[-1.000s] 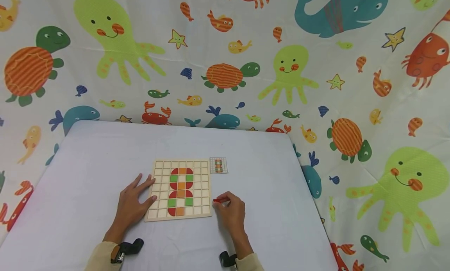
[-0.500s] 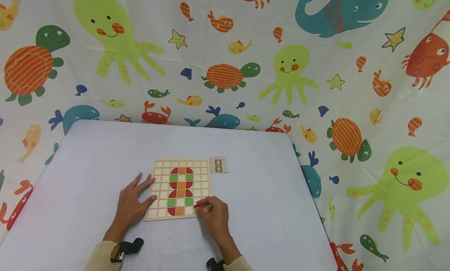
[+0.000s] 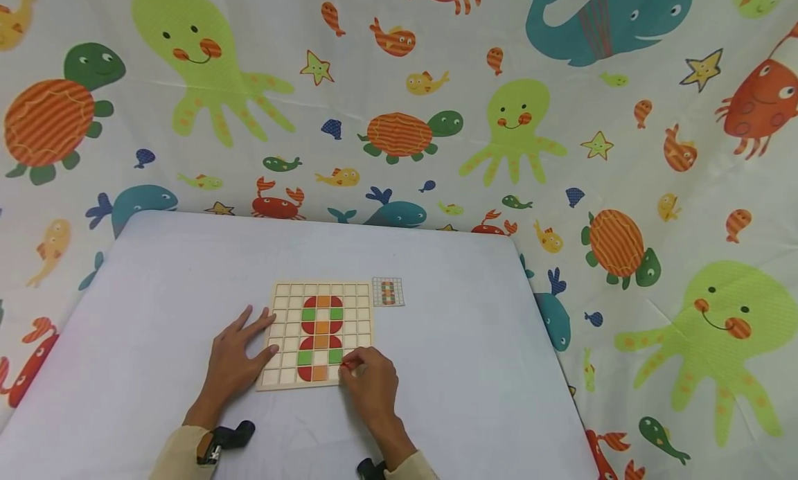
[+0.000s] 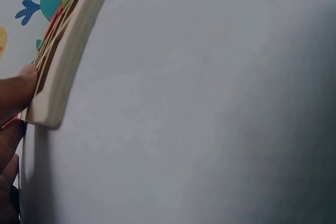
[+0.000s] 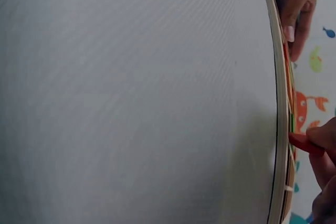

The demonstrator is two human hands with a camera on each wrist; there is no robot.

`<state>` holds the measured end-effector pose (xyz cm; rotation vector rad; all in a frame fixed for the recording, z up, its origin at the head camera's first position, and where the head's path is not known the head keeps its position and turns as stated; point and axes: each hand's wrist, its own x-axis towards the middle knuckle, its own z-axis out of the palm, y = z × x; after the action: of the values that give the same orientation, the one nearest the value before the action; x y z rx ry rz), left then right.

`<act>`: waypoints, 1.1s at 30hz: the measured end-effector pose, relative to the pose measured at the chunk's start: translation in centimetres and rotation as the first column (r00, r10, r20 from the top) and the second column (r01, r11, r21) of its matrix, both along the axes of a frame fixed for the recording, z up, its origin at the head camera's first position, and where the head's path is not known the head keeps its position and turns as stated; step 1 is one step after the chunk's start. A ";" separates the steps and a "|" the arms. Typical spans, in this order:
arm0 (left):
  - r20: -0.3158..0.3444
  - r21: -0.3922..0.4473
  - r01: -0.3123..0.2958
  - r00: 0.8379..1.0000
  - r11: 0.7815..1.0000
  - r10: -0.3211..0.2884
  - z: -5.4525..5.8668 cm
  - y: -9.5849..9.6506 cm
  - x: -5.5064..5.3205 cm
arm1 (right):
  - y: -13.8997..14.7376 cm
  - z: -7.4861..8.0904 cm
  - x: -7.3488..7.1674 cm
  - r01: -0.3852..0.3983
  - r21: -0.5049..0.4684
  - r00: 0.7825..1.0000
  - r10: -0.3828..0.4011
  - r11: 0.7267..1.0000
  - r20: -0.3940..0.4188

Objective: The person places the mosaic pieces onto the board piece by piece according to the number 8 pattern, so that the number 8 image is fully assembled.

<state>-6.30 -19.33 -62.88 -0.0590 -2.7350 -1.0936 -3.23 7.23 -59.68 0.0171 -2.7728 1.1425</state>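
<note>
A wooden grid board (image 3: 286,302) lies on the table, with red, orange and green tiles set in its middle columns in a figure-eight shape. My left hand (image 3: 233,355) rests at the board's left edge, fingers spread, with thumb and fingertips on the frame. Between thumb and fingertips my right hand (image 3: 372,386) pinches a small red tile (image 5: 305,144). It is over the lower right of the figure, just below the right green tile (image 3: 335,356). In the head view the fingers mostly hide the red tile.
A small pattern card (image 3: 388,292) showing the same figure on a grid lies against the board's upper right corner. White cloth covers the table (image 3: 474,341). Behind it hangs a curtain (image 3: 436,43) printed with sea animals.
My right hand has moved left with the red tile, from beside the board's right edge to over the figure's lower right. The left hand has stayed in place.
</note>
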 end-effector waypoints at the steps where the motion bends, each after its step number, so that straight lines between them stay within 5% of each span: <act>1: 0.000 0.000 0.001 1.000 1.000 -0.001 0.0 0.0 0.0 | -0.2 0.0 0.0 -0.002 0.015 1.000 0.002 1.000 -0.016; 15: -0.005 -0.008 -0.004 1.000 1.000 0.004 0.1 0.0 0.0 | -1.5 -0.3 0.0 -0.111 0.004 0.994 0.111 0.994 -0.003; 24: -0.002 -0.006 -0.001 1.000 1.000 0.001 0.1 -0.1 0.0 | -0.8 0.1 -0.1 -0.064 0.003 0.990 0.063 0.998 0.124; 33: 0.010 0.001 0.008 1.000 1.000 -0.008 -0.1 -0.1 0.0 | -0.8 -0.1 -0.3 -0.058 0.018 0.986 0.055 0.998 0.157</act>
<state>-6.27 -19.43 -63.03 -0.0643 -2.7451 -1.1006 -3.54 6.38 -59.78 0.0084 -2.9401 1.1745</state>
